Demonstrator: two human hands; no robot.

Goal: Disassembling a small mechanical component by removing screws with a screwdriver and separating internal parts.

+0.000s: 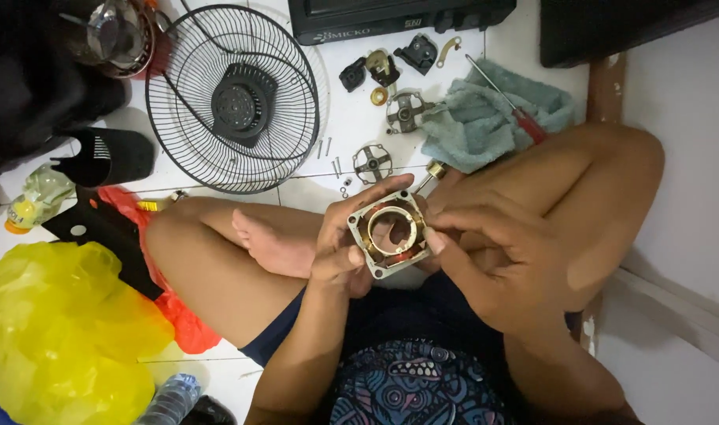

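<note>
Motor stator (391, 230) held above lap, gripped at outer frame by left hand (345, 236), right hand (485, 252) pinching opposite edge. Judged heavy, rigid (copper windings fragile); best gripped by steel corners. Fan guard (233, 98) lies on floor.

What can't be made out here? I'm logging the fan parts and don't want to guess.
All in the head view:
- Back of the square motor stator: covered by the left hand and right hand.
- Screwdriver tip: hidden behind the hands.
- Small screws on the floor: too small to count or type.
- Black device at top: cut off by the frame edge.
</note>
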